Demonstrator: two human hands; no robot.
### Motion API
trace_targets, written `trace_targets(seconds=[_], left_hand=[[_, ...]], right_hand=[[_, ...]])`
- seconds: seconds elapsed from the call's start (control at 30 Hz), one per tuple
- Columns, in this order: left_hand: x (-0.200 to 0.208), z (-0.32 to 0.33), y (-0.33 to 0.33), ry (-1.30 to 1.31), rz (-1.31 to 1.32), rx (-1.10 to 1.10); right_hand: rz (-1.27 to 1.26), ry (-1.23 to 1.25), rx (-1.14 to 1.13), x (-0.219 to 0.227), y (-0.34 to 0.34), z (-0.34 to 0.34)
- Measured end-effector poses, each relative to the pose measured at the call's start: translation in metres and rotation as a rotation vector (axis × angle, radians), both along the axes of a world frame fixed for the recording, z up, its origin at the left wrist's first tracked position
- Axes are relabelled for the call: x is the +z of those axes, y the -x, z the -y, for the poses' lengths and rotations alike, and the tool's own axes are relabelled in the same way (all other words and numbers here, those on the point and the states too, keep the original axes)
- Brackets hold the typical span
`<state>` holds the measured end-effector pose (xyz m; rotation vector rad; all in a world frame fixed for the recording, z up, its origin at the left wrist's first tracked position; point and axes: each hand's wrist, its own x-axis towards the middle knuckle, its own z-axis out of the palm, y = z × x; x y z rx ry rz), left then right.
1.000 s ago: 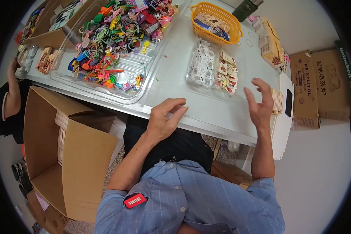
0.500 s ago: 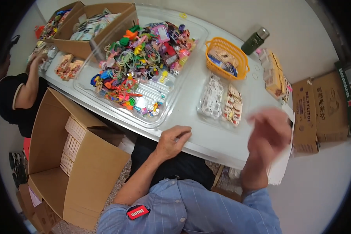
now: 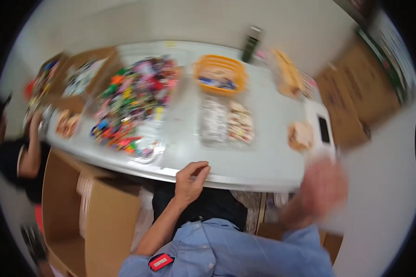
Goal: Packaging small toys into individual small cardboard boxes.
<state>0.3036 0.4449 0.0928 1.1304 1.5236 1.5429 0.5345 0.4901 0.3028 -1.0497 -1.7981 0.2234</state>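
At the table's front edge, my left hand (image 3: 190, 183) has thumb and fingers pressed together; what they hold, if anything, is too small to make out. My right hand (image 3: 325, 185) is smeared by motion at the right end of the table, close to some white sheets (image 3: 315, 148). Just beyond it lies a small peach-coloured pile (image 3: 300, 136). A shallow clear tray (image 3: 208, 144) with white packets (image 3: 213, 121) and red-and-cream packets (image 3: 241, 123) rests in front of an orange basket (image 3: 221, 62), which contains tan and blue pieces.
Colourful small trinkets (image 3: 134, 104) fill a clear bin at left. Open cartons (image 3: 104, 64) stand behind it, near a co-worker (image 3: 25, 159). A big open carton (image 3: 111, 221) sits by my left. A dark green bottle (image 3: 250, 45), yellow stack (image 3: 285, 74) and brown boxes (image 3: 356, 97) are at right.
My view has swung to the right. My right hand has dropped lower, toward the table's front right corner, uncovering the peach-coloured pile. My left hand keeps its pinch at the edge.
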Motion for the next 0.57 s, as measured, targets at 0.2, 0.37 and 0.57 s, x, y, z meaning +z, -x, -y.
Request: trace_targets(seconds=[0.2, 0.37, 0.57], left_hand=[[0.058, -0.085, -0.094, -0.030, 0.051, -0.441], [0.063, -0.191, -0.175, 0.221, 0.236, -0.581], [0.042, -0.247, -0.222, 0.463, 0.047, -0.634]], right_hand=[[-0.020, 0.158, -0.325, -0.111, -0.186, -0.207], [0.109, 0.528, -0.434, -0.170, -0.233, -0.229], [0.172, 0.576, -0.345, -0.209, -0.212, -0.225]])
